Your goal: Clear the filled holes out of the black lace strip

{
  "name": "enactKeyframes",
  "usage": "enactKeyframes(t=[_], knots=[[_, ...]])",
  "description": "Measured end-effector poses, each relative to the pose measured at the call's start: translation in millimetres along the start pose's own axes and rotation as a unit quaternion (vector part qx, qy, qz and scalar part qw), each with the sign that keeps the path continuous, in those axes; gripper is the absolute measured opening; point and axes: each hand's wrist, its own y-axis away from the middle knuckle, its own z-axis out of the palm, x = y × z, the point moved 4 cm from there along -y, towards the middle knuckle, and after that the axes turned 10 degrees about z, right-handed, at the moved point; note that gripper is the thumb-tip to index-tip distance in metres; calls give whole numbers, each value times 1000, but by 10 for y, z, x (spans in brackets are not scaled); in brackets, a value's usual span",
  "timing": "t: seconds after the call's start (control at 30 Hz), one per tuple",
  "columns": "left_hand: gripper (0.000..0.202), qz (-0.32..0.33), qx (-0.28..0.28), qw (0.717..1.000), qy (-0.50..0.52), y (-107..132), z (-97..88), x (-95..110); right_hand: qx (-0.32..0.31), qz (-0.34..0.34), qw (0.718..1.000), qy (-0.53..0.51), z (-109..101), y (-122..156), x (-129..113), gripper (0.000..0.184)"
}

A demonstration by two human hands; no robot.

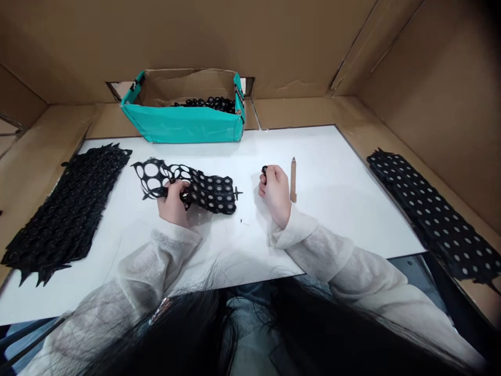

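My left hand (174,203) is closed on a black perforated sheet (213,193). The sheet's left end has large open holes, while rows of small ringed holes fill its right part. A small black cross-shaped tab sticks out from its right edge. To the right, my right hand (276,190) is pinched shut on a small black ring (264,169), of which only part shows. Just right of that hand lies a brown pointed strip (293,180) on the white board (332,224). Tiny black scraps lie on the board between my hands.
A turquoise-fronted cardboard box (191,125) at the back holds several black rings (215,103). A stack of black perforated sheets (70,209) lies at the left edge, and another stack with pale dots (434,214) at the right. Cardboard walls (274,47) enclose the work area.
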Motion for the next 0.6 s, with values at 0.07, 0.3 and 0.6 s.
enactKeyframes(t=[0.07,0.3,0.6], knots=[[18,29,38,998,-28,-91,-36,-40,-11,-27,999,25,0,-32,-12,15],[17,61,30,998,-15,-134,3,-166,-37,-87,990,105,140,-103,-164,15],[14,59,36,998,2,-147,32,-190,52,-275,901,333,1128,-1119,-1384,26]])
